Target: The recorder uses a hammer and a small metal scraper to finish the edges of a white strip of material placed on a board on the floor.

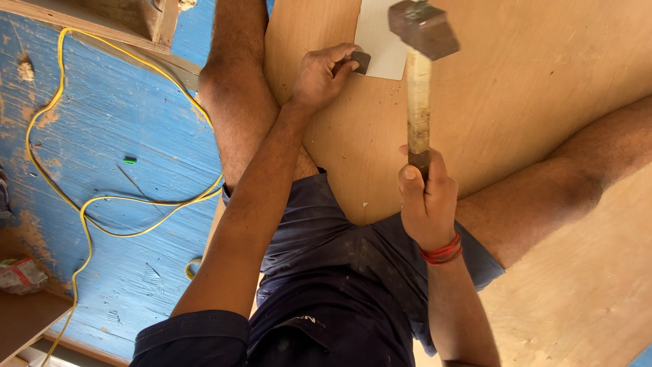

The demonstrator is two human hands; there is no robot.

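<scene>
person seated on a plywood sheet (516, 88), legs spread either side of the work

right hand (426, 200) wrapped tight around the lower end of a wooden-handled hammer (419, 81); the dark steel head is raised, hanging above the board and roughly over the spot the other hand is steadying

left hand (319, 76) reaches forward, thumb and fingers pinching a small dark block (361, 61) against the plywood, right at the lower left corner of a pale laminate piece (380, 37) that lies flat on the board. whether a nail sits under the block, cannot tell

risks as they look from here:
- fingertips sit touching the block, so a blow that lands off centre would catch them
- the hammer is gripped low on the handle, which gives swing but less aim; a glancing strike could skid off the block and dent the pale sheet
- if the pinch loosens, the block may jump or the laminate corner may shift
- yellow cable (81, 204) loops across the blue floor (115, 122) beside the left leg, a snag if the leg moves

containers: none clearly in view. a crumpled wrapper (20, 274) lies at the left edge; contents too small to tell. a small green bit (130, 160) lies loose on the floor
</scene>
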